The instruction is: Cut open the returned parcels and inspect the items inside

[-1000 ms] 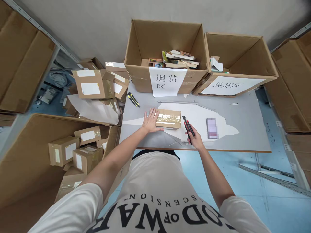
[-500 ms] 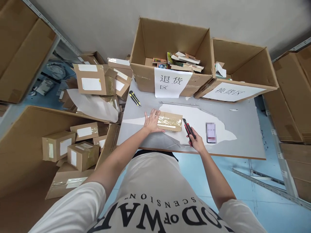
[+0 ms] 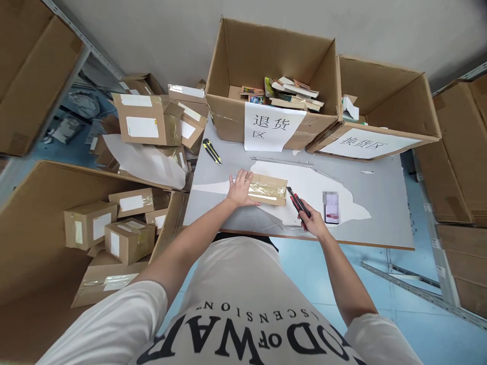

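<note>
A small taped cardboard box (image 3: 268,189) lies on a white sheet (image 3: 315,181) on the grey table (image 3: 384,203). My left hand (image 3: 240,189) grips its left end, fingers over the top. In my right hand (image 3: 311,218) is a red and black box cutter (image 3: 299,202), its tip by the box's right end; I cannot tell whether it touches. To the right of that hand lies a phone (image 3: 331,209) with a lit, partly blurred screen. A yellow and black box cutter (image 3: 212,151) rests on the table beyond my left hand.
Along the back stand two open cartons with paper signs, the left carton (image 3: 228,114) holding books (image 3: 292,91) and the right carton (image 3: 391,96) a few items. At the left, a large carton (image 3: 34,203) contains several small boxes (image 3: 130,241). More boxes (image 3: 142,119) are piled behind it.
The box cutter in my right hand has turned slightly, and that hand has moved a little to the right. My left hand keeps its place on the box. The camera view has shifted slightly.
</note>
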`<state>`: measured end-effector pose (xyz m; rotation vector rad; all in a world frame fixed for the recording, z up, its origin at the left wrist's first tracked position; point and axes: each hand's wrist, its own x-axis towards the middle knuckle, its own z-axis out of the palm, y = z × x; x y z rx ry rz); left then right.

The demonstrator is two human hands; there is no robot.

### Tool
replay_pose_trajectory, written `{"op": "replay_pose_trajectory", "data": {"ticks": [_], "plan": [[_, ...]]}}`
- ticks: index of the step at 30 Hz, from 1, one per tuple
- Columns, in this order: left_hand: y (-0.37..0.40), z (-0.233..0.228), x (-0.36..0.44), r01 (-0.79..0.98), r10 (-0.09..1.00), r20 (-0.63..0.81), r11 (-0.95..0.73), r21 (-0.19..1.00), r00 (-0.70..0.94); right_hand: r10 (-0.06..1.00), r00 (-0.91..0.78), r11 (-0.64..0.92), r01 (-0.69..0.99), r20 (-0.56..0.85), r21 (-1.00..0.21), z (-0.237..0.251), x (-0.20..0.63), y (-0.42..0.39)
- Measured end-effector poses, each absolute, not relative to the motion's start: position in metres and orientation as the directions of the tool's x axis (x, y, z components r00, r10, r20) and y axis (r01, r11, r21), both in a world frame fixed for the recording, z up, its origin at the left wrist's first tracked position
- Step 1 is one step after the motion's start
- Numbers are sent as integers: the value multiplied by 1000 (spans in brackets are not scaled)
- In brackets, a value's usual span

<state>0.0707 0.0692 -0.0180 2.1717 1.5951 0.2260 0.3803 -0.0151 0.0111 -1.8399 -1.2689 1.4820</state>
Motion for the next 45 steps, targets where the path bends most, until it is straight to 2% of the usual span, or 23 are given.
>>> {"op": "replay_pose_trajectory", "data": {"ticks": [7,12,16,22,26,31,38,41,45], "plan": [[69,-19,72,871,942,-149,-208,445,302,781,-164,-491,434,-603,-755,18,388,-28],[70,-23,69,847,941,-99,-240,474,323,809,-92,-481,464,-580,-744,22,386,-37],[70,-25,68,841,935,-80,-270,468,345,871,26,-436,501,-491,-747,28,386,-23],[70,-23,69,867,933,-87,-286,408,349,877,25,-384,636,-480,-669,30,372,-3],[70,-23,69,870,933,-85,-290,400,350,904,59,-329,730,-424,-599,29,368,-7],[69,-22,69,869,935,-78,-289,402,347,906,60,-264,853,-419,-449,39,363,-10],[69,-20,69,881,931,-101,-291,374,351,909,112,-141,989,-400,-45,65,322,-4],[69,-19,70,886,932,-108,-287,363,346,894,119,-115,993,-433,36,73,307,5],[68,-16,71,903,935,-138,-264,339,326,875,115,-88,993,-470,79,82,297,13]]}}
